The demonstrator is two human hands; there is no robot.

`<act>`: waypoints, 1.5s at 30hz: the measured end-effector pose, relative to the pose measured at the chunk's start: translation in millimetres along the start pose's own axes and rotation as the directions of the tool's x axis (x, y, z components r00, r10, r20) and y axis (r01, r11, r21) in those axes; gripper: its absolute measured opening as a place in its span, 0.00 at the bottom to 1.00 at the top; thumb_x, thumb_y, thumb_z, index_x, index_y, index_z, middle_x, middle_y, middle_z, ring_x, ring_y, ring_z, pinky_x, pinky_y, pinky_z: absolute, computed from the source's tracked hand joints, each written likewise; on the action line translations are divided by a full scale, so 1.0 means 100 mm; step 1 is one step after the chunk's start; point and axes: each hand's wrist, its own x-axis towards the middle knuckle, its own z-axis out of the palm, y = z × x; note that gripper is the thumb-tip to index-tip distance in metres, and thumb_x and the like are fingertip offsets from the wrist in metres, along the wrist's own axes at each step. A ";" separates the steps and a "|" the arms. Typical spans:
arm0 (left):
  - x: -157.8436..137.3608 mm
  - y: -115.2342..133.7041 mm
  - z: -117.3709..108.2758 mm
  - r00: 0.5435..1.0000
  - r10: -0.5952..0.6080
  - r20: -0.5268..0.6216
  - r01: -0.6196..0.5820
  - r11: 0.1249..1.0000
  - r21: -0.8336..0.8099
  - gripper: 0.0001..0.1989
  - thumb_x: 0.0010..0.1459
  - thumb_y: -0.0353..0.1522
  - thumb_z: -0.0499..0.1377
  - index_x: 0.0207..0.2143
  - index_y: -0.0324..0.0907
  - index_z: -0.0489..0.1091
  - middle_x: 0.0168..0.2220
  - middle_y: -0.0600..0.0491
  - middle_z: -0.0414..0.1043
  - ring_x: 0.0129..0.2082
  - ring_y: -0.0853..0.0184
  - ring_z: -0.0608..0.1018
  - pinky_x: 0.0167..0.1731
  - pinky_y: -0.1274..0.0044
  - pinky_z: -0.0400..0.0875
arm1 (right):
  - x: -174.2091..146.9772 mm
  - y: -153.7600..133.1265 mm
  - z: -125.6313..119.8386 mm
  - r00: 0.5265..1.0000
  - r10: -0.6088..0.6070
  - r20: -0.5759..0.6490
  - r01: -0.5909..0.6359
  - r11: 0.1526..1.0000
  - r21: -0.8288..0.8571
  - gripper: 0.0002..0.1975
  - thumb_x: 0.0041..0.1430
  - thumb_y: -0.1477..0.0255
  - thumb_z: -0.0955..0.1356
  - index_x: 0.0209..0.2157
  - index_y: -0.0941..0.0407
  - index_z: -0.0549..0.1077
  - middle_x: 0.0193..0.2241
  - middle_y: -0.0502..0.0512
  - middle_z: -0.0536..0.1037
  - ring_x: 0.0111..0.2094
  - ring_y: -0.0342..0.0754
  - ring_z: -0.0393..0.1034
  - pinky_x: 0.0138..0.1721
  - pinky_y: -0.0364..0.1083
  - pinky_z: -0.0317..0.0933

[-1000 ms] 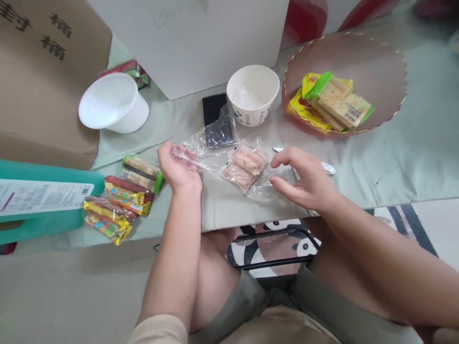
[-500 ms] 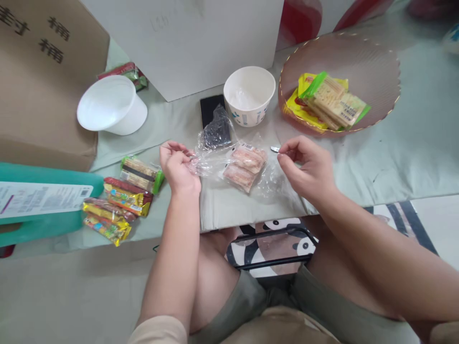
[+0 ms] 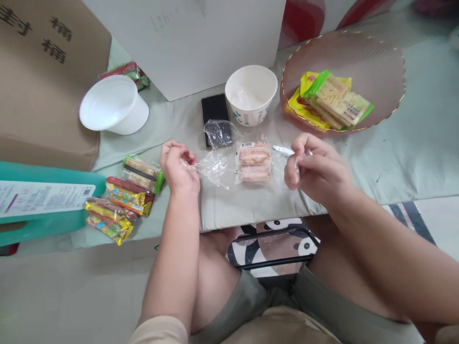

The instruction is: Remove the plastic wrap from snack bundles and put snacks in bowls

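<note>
My left hand (image 3: 180,166) is closed on a crumpled piece of clear plastic wrap (image 3: 215,167), which spreads right toward the snack pack. That pack (image 3: 254,162), clear with pale pinkish pieces and a small barcode label, lies on the cloth between my hands. To its right, my right hand (image 3: 319,167) has its fingers curled together, with a bit of clear film showing between them. A thin silvery blade-like piece (image 3: 283,150) is beside those fingertips; whether they touch it I cannot tell. Behind the wrap lies a black phone (image 3: 215,112), partly covered by clear film.
A paper bowl (image 3: 251,95) with clear film inside stands behind the pack. At right, a pink gold-rimmed basin (image 3: 383,86) holds packaged snacks. Leftward are a white tub (image 3: 114,105), several wrapped snacks (image 3: 125,200), a green container (image 3: 46,200) and a cardboard box (image 3: 50,86).
The snack pack has turned straighter and shifted slightly right. My right hand has moved a little right and closed more, and more of the silvery piece shows. The wrap near my left hand has bunched up.
</note>
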 end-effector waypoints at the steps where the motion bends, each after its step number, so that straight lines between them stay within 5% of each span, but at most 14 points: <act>1: 0.00 -0.01 -0.01 0.999 -0.022 0.044 0.022 1.000 0.019 0.12 0.47 0.29 0.62 0.28 0.45 0.58 0.24 0.58 0.61 0.21 0.74 0.65 0.19 0.80 0.54 | -0.02 -0.02 -0.01 0.995 0.039 0.096 -0.037 0.999 -0.021 0.14 0.59 0.65 0.70 0.31 0.51 0.59 0.15 0.42 0.70 0.15 0.43 0.67 0.18 0.42 0.61; 3: 0.01 -0.05 -0.03 0.989 -0.056 0.139 0.047 0.996 0.070 0.14 0.49 0.34 0.66 0.28 0.45 0.61 0.27 0.56 0.65 0.24 0.72 0.69 0.21 0.80 0.59 | -0.05 -0.06 -0.01 0.937 0.159 0.311 -0.133 0.986 -0.102 0.12 0.62 0.65 0.70 0.31 0.52 0.62 0.16 0.42 0.72 0.14 0.42 0.67 0.18 0.42 0.61; 5: 0.01 -0.10 -0.04 0.974 -0.050 0.221 0.022 0.992 0.128 0.17 0.46 0.37 0.71 0.30 0.46 0.65 0.31 0.54 0.69 0.30 0.70 0.73 0.24 0.80 0.64 | -0.08 -0.08 -0.01 0.827 0.284 0.486 -0.207 0.956 -0.206 0.09 0.65 0.63 0.69 0.35 0.53 0.67 0.19 0.45 0.77 0.16 0.42 0.70 0.18 0.42 0.64; 8: 0.01 -0.16 -0.06 0.943 -0.005 0.333 -0.068 0.976 0.205 0.21 0.39 0.38 0.75 0.33 0.47 0.70 0.38 0.52 0.73 0.36 0.68 0.75 0.28 0.80 0.68 | -0.08 -0.07 0.01 0.734 0.345 0.584 -0.197 0.932 -0.303 0.09 0.67 0.63 0.67 0.42 0.54 0.71 0.27 0.49 0.82 0.23 0.43 0.75 0.24 0.43 0.70; 10: 0.02 -0.19 -0.08 0.915 0.014 0.404 -0.125 0.960 0.250 0.23 0.39 0.41 0.76 0.35 0.46 0.72 0.40 0.51 0.75 0.36 0.67 0.76 0.28 0.79 0.68 | -0.06 -0.02 0.02 0.789 0.293 0.540 -0.127 0.938 -0.323 0.08 0.66 0.65 0.67 0.42 0.55 0.72 0.30 0.50 0.82 0.27 0.43 0.76 0.27 0.43 0.71; 12: 0.02 -0.22 -0.09 0.889 0.022 0.457 -0.173 0.941 0.292 0.23 0.41 0.44 0.75 0.37 0.46 0.73 0.39 0.50 0.76 0.34 0.68 0.76 0.27 0.78 0.68 | -0.03 0.03 0.02 0.898 0.177 0.402 -0.016 0.928 -0.372 0.07 0.66 0.66 0.67 0.39 0.55 0.73 0.29 0.50 0.80 0.28 0.44 0.75 0.29 0.44 0.70; 15: 0.01 -0.23 -0.11 0.859 0.016 0.512 -0.225 0.909 0.350 0.22 0.44 0.48 0.73 0.37 0.46 0.75 0.36 0.51 0.76 0.29 0.69 0.74 0.26 0.77 0.66 | 0.00 0.10 0.02 0.990 -0.093 0.109 0.140 0.794 -0.592 0.07 0.64 0.68 0.66 0.34 0.55 0.75 0.28 0.52 0.79 0.30 0.46 0.73 0.34 0.47 0.68; 17: -0.01 -0.23 -0.12 0.834 -0.003 0.552 -0.262 0.878 0.401 0.22 0.44 0.48 0.72 0.37 0.45 0.76 0.35 0.51 0.76 0.28 0.69 0.73 0.26 0.76 0.64 | 0.01 0.14 0.02 0.965 -0.260 0.039 0.204 0.646 -0.735 0.05 0.61 0.71 0.67 0.34 0.54 0.76 0.32 0.54 0.80 0.35 0.49 0.74 0.39 0.50 0.68; 21: -0.05 -0.22 -0.13 0.771 -0.050 0.635 -0.354 0.795 0.492 0.24 0.42 0.45 0.73 0.41 0.45 0.77 0.36 0.51 0.78 0.31 0.67 0.74 0.30 0.75 0.63 | 0.04 0.20 0.02 0.915 -0.377 0.142 0.318 0.460 -0.829 0.07 0.60 0.73 0.67 0.38 0.52 0.76 0.40 0.57 0.81 0.43 0.54 0.75 0.47 0.55 0.68; 28: -0.11 -0.20 -0.17 0.659 -0.038 0.751 -0.436 0.794 0.424 0.30 0.39 0.52 0.73 0.40 0.46 0.72 0.41 0.50 0.75 0.39 0.63 0.74 0.38 0.72 0.63 | 0.06 0.40 -0.02 0.895 -0.270 0.356 0.427 0.285 -0.858 0.22 0.59 0.65 0.70 0.55 0.53 0.71 0.62 0.67 0.70 0.67 0.66 0.60 0.65 0.68 0.57; 34: -0.24 -0.21 -0.15 0.499 -0.055 0.865 -0.511 0.787 0.345 0.31 0.34 0.46 0.76 0.34 0.47 0.63 0.48 0.48 0.67 0.50 0.57 0.71 0.45 0.70 0.69 | 0.03 0.46 0.01 0.939 -0.153 0.308 0.337 0.227 -0.914 0.35 0.55 0.67 0.73 0.64 0.51 0.65 0.69 0.67 0.61 0.71 0.71 0.51 0.63 0.72 0.58; 39: -0.25 -0.26 -0.12 0.559 -0.013 0.829 -0.628 0.646 0.434 0.13 0.46 0.32 0.66 0.22 0.44 0.62 0.48 0.45 0.67 0.53 0.55 0.73 0.53 0.65 0.69 | 0.04 0.43 0.06 0.945 -0.177 0.276 0.311 0.214 -0.926 0.33 0.58 0.66 0.71 0.64 0.52 0.65 0.68 0.67 0.65 0.67 0.72 0.58 0.60 0.73 0.59; 42: -0.23 -0.26 -0.11 0.628 -0.052 0.776 -0.516 0.719 0.465 0.15 0.47 0.32 0.64 0.18 0.43 0.60 0.50 0.44 0.69 0.51 0.55 0.75 0.54 0.61 0.70 | 0.03 0.43 0.06 0.932 -0.217 0.292 0.339 0.231 -0.912 0.29 0.59 0.65 0.70 0.62 0.53 0.68 0.64 0.66 0.70 0.68 0.72 0.56 0.62 0.73 0.56; 45: -0.25 -0.22 -0.10 0.640 -0.142 0.755 -0.278 0.873 0.400 0.14 0.45 0.35 0.67 0.18 0.42 0.64 0.54 0.45 0.71 0.57 0.51 0.74 0.57 0.59 0.71 | 0.05 0.44 0.05 0.913 -0.251 0.321 0.382 0.258 -0.888 0.27 0.59 0.66 0.69 0.59 0.54 0.69 0.61 0.65 0.72 0.70 0.71 0.54 0.63 0.72 0.55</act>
